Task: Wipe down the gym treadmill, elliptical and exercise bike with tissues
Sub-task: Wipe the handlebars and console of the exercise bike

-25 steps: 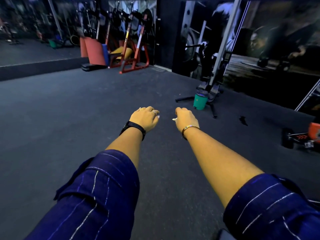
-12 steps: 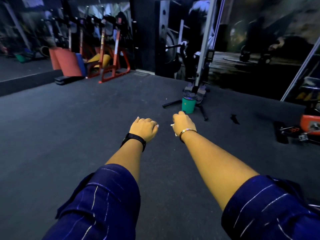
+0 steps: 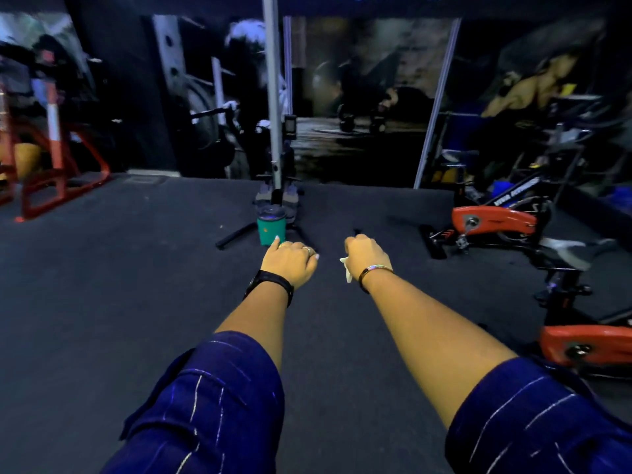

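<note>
Both arms reach out over the dark gym floor (image 3: 102,302), sleeves rolled above the elbows. The left hand (image 3: 290,261) is curled into a fist, with nothing showing in it. The right hand (image 3: 367,256) is closed round a white tissue (image 3: 347,269), a corner poking out by the wrist. A green cup (image 3: 271,230) stands just beyond the left hand, at the foot of a stand (image 3: 273,131). An orange exercise bike (image 3: 492,220) sits to the right, well apart from both hands.
</note>
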